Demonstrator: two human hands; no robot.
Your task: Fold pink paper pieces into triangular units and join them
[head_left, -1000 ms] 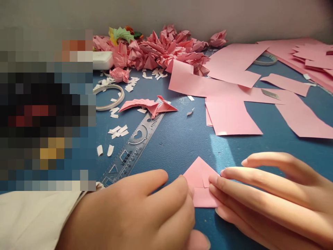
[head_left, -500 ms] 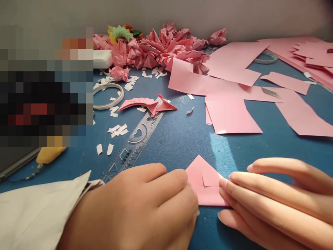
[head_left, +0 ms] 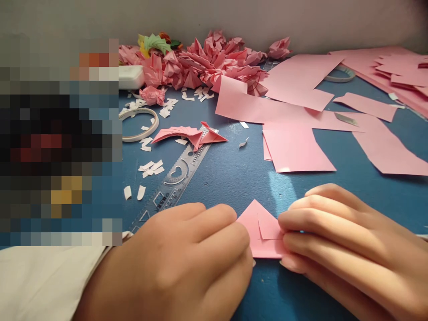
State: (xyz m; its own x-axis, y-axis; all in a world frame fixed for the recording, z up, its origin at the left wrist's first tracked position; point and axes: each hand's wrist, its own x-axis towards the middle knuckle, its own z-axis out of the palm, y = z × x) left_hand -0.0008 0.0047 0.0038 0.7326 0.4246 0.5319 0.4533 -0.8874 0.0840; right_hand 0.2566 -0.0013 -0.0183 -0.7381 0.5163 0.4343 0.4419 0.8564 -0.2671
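A small piece of folded pink paper (head_left: pixel 262 234) lies on the blue table, with a pointed top and a straight lower edge. My left hand (head_left: pixel 180 254) is closed at its left side, the fingertips mostly hidden behind the knuckles. At the right corner, the bent fingers of my right hand (head_left: pixel 341 236) pinch the paper, with the thumb at the lower edge. Behind my left hand lies a clear plastic ruler (head_left: pixel 167 191). A folded pink paper figure (head_left: pixel 190 136) rests over the ruler's far end.
Cut pink sheets (head_left: pixel 301 149) lie at the right, with a grey blade-like piece (head_left: pixel 347 119) on them. Along the wall is a heap of folded pink paper pieces (head_left: pixel 214 62). A tape roll (head_left: pixel 157 125) and white paper scraps (head_left: pixel 152 167) lie left. A blurred patch hides the far left.
My right hand has moved in, its fingers bending from nearly straight to a closer grip on the paper's right corner. The paper's lower edge has lifted slightly. My left hand has barely moved.
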